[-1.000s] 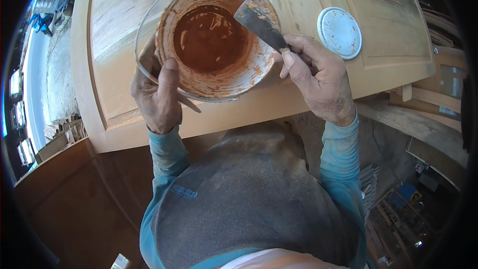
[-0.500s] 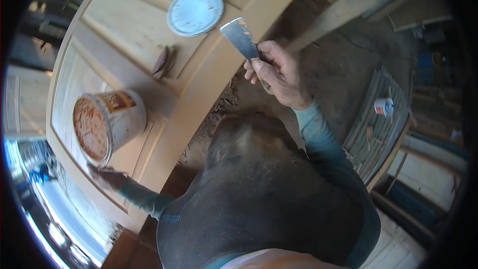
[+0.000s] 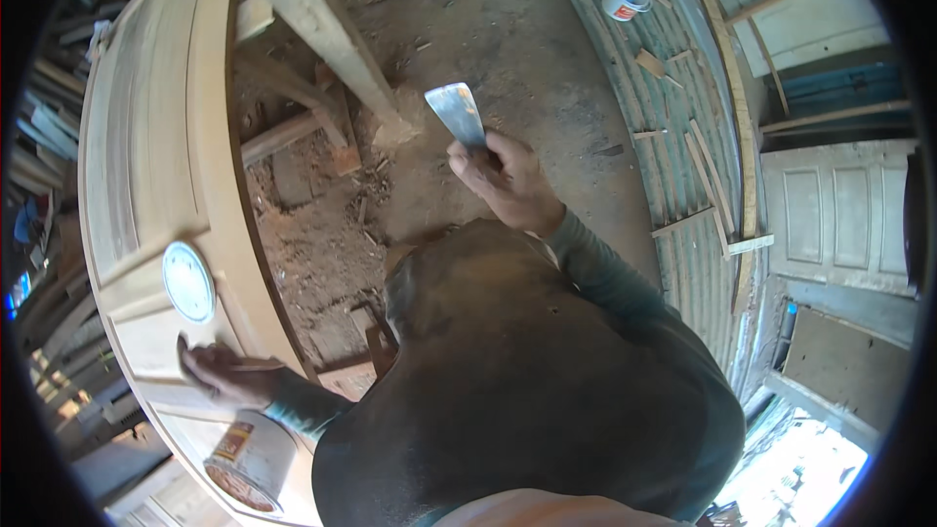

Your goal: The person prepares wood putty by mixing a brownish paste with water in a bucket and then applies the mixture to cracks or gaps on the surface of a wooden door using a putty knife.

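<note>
Flat metal scraper [image 3: 457,115] with a widening blade: it is in the person's right hand [image 3: 508,181], raised over the brown, debris-strewn floor [image 3: 508,59], well apart from the long pale wooden panelled door [image 3: 156,156] at the left. The right grip is closed around its handle end, and the blade slants up and leftward beyond the fingers, a small orange-brown smear near its edge. The left hand [image 3: 229,376], blurred, is over the door, between the round white lid [image 3: 188,282] and the white plastic bucket with a brown-and-yellow label [image 3: 264,454]. A thin light-brown strip [image 3: 259,364] shows along that hand; I cannot tell how far its grip is open or whether it holds anything. Reddish-brown paste [image 3: 239,491] shows in the bucket's mouth.
</note>
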`<move>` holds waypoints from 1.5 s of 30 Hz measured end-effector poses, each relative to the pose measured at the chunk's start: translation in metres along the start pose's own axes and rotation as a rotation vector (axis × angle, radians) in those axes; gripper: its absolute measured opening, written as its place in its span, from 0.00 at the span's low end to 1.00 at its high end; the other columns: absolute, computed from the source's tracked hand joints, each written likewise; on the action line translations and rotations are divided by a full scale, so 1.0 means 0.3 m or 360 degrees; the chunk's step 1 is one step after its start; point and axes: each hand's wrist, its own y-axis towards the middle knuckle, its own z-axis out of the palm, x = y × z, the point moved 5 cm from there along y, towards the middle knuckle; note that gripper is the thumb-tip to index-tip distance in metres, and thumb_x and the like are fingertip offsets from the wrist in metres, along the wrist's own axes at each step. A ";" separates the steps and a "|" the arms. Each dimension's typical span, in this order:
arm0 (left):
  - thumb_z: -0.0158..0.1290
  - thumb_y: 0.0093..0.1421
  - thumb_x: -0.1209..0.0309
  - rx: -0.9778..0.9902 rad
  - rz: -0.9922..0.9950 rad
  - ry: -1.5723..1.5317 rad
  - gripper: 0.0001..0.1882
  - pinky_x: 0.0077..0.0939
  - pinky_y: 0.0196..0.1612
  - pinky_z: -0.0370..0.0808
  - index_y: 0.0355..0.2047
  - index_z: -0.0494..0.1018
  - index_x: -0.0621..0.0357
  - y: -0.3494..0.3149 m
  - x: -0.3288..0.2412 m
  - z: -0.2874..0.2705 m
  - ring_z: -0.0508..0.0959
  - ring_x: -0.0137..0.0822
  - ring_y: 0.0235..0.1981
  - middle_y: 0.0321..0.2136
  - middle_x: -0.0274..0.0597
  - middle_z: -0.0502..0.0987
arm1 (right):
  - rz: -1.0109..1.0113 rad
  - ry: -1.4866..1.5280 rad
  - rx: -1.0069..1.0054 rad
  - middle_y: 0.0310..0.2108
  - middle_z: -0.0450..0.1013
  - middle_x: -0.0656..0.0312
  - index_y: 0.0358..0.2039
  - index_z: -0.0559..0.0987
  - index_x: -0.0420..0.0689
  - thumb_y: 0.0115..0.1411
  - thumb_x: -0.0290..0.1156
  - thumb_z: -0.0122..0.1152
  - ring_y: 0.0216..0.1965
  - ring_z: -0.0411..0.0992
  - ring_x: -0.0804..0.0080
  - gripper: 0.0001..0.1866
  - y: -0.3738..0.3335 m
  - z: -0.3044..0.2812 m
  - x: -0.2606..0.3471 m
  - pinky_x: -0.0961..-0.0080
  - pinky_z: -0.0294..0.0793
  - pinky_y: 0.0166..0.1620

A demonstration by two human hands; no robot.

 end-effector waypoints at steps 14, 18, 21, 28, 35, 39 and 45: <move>0.60 0.71 0.67 0.2050 -0.0291 0.0092 0.13 0.20 0.31 0.68 0.51 0.78 0.62 -0.558 0.224 1.062 0.70 0.21 0.26 0.25 0.26 0.75 | 0.0627 -0.0203 -0.0808 0.23 0.69 0.67 0.41 0.82 0.36 0.68 0.39 0.65 0.27 0.66 0.82 0.16 0.058 -0.551 -0.193 0.76 0.67 0.31; 0.61 0.69 0.61 0.2185 -0.0004 0.0300 0.17 0.24 0.27 0.68 0.50 0.78 0.62 -0.575 0.272 1.341 0.70 0.24 0.22 0.20 0.33 0.73 | 0.0705 -0.0149 -0.0876 0.22 0.70 0.68 0.41 0.83 0.35 0.69 0.40 0.62 0.24 0.67 0.82 0.17 0.255 -0.706 -0.236 0.76 0.68 0.28; 0.62 0.68 0.60 0.2188 0.0253 0.0338 0.17 0.29 0.26 0.70 0.48 0.79 0.62 -0.569 0.308 1.581 0.71 0.27 0.21 0.19 0.36 0.72 | 0.0788 -0.0168 -0.0866 0.20 0.71 0.69 0.43 0.83 0.34 0.70 0.39 0.60 0.20 0.66 0.83 0.17 0.416 -0.796 -0.232 0.78 0.65 0.26; 0.63 0.65 0.66 0.2224 0.0423 0.0256 0.15 0.29 0.28 0.72 0.47 0.80 0.61 -0.648 0.326 2.045 0.72 0.28 0.22 0.21 0.38 0.76 | 0.0693 -0.0306 -0.1045 0.21 0.72 0.66 0.42 0.83 0.35 0.70 0.38 0.62 0.22 0.69 0.80 0.16 0.676 -1.050 -0.304 0.74 0.69 0.28; 0.65 0.62 0.57 0.2585 0.0246 0.0867 0.22 0.39 0.33 0.79 0.47 0.81 0.62 -0.860 0.800 2.224 0.83 0.43 0.27 0.28 0.49 0.84 | 0.0983 -0.0184 -0.1011 0.21 0.73 0.66 0.40 0.84 0.37 0.68 0.40 0.64 0.21 0.70 0.79 0.16 0.914 -1.530 -0.543 0.75 0.68 0.26; 0.63 0.60 0.49 0.2582 -0.0008 0.1309 0.28 0.46 0.38 0.80 0.48 0.82 0.60 -0.966 1.270 2.010 0.86 0.54 0.35 0.32 0.60 0.84 | 0.0971 -0.0023 -0.1010 0.21 0.75 0.62 0.40 0.83 0.36 0.67 0.42 0.60 0.18 0.69 0.76 0.18 1.104 -1.890 -0.940 0.71 0.68 0.22; 0.61 0.63 0.48 0.3290 0.0580 0.2086 0.26 0.46 0.40 0.79 0.48 0.82 0.57 -1.149 1.287 1.605 0.85 0.56 0.36 0.33 0.60 0.84 | 0.1225 -0.0150 -0.1077 0.24 0.79 0.58 0.37 0.82 0.38 0.64 0.44 0.63 0.22 0.75 0.73 0.19 1.371 -2.487 -1.662 0.69 0.72 0.25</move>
